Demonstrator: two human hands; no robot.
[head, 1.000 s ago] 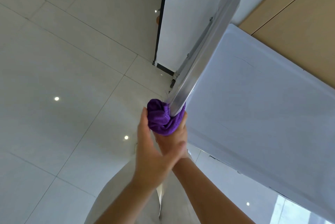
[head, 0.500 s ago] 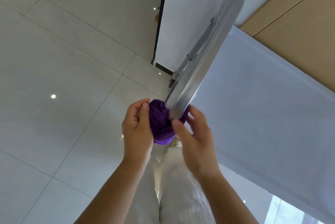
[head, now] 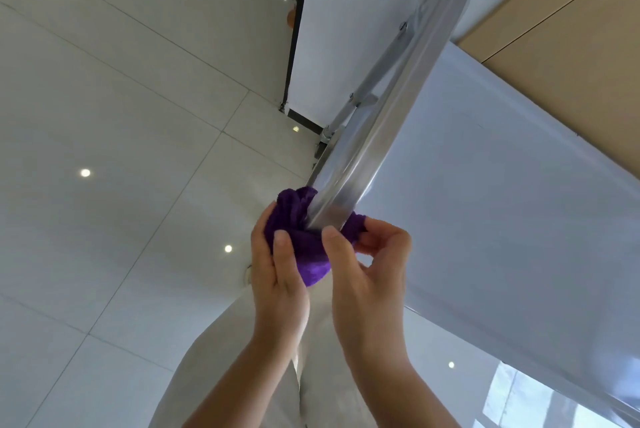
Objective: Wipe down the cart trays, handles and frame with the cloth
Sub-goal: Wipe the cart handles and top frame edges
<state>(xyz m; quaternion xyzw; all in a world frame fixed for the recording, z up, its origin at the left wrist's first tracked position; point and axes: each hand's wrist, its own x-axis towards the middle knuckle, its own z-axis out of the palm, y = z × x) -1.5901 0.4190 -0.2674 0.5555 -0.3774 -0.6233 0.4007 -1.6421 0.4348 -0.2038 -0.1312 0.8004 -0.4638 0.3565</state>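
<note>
The fingers (head: 281, 247) of the left hand (head: 277, 275) curl round the purple cloth (head: 304, 237), thumb laid flat across its front fold, so this hand is grasping the cloth from its left side. The right hand (head: 370, 268) pinches the same cloth from the other side: its thumb presses the cloth just below the metal, and its curled fingers hold the small tuft of cloth that sticks out to the right. Both hands are clenched on the cloth, neither released.

The cloth is bunched and wrapped around the near end of a shiny metal edge of the cart (head: 377, 136), which looks like the rim of a steel tray seen edge-on. The cloth touches the metal on both sides and covers its tip. From the cloth the metal edge runs up and to the right toward the top of the view, where its rounded far corner shows. Beside it on the left, grey frame tubes (head: 367, 88) with bolts and brackets run alongside and join lower down near a fitting.

To the right of the metal edge lies a broad pale white surface (head: 502, 202), and beyond its upper right edge are tan wood panels (head: 571, 46). Below the hands, light trousers (head: 221, 375) show. The glossy tiled floor (head: 104, 150) fills the left, reflecting small ceiling lights, and a white panel with a dark edge (head: 298, 29) stands at the top centre.
</note>
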